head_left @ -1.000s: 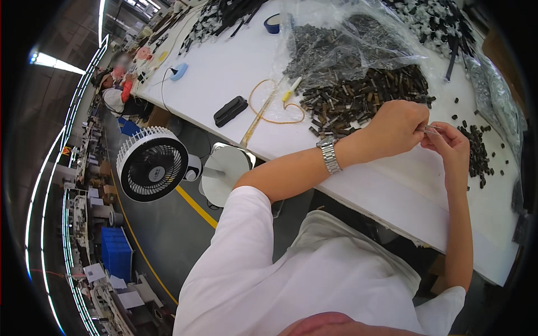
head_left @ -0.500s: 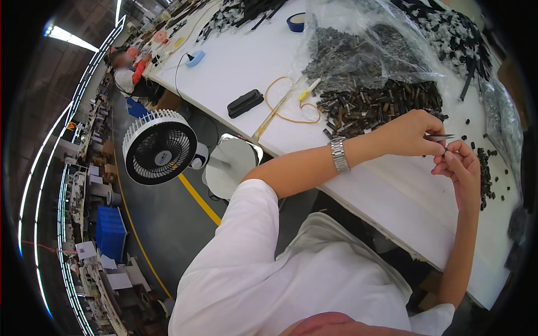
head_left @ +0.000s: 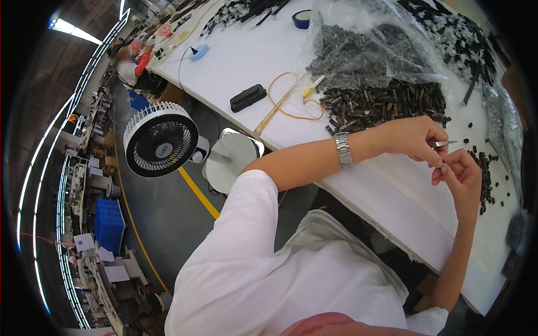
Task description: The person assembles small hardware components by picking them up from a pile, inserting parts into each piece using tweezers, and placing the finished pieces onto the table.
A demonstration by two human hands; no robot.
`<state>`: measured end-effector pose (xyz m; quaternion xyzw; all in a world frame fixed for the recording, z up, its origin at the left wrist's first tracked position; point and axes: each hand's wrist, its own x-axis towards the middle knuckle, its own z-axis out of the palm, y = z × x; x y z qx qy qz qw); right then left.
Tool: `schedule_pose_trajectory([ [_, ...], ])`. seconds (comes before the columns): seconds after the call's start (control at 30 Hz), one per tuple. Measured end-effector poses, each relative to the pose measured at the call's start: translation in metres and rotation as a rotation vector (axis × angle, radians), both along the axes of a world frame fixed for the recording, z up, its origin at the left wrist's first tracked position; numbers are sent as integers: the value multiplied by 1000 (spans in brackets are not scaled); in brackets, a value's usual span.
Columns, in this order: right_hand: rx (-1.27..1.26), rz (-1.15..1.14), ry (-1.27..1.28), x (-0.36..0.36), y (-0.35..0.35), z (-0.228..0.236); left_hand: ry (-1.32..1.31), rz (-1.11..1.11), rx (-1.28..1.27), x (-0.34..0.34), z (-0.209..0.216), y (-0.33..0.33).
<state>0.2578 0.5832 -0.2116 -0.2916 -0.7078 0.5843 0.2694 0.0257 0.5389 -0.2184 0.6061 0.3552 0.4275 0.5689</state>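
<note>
My left hand point(head_left: 421, 140), with a metal-band watch point(head_left: 343, 150) on its wrist, is closed around a small pointed metal tool point(head_left: 446, 143). Only its silvery tip shows, so whether it is snips or tweezers cannot be told. The fingertips of both hands meet just below that tip. My right hand point(head_left: 464, 171) is closed in a pinch; whatever lies between its fingers is too small or hidden to make out. Beyond my left hand lies a heap of small dark brown and black pieces point(head_left: 386, 103). Loose little black pieces point(head_left: 485, 175) are scattered beside my right hand.
A clear plastic bag point(head_left: 370, 50) covers part of the heap. A black case point(head_left: 248, 98), a yellow-brown cord point(head_left: 274, 84) and a blue tape roll point(head_left: 301, 19) lie on the white table point(head_left: 314, 131). A fan point(head_left: 161, 143) stands at the left; a person point(head_left: 126, 67) sits far off.
The metal tool's tip now looks brighter and sits slightly lower. The small dark piece glimpsed between my fingertips earlier is no longer visible. Both hands stay together at nearly the same spot.
</note>
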Motion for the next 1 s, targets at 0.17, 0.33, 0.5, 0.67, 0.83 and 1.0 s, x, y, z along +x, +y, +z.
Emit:
schedule_pose_trajectory([
  [0.17,48,-78,-88,-16,-20,3,111,-30,-141,-5,-2,2],
  [0.33,-26,-70,-72,-20,-18,-3,484,147,107,-2,-1,2],
  [0.5,339,-195,-66,-24,-11,-22,564,439,406,25,-9,-5],
  [0.67,430,-265,-17,-29,-1,-39,468,546,441,29,-10,-5],
  [0.83,527,-364,-11,-31,-4,-26,-189,284,-66,13,-4,4],
  [1.0,799,-345,220,-28,-5,-30,-287,102,-199,2,-2,2],
])
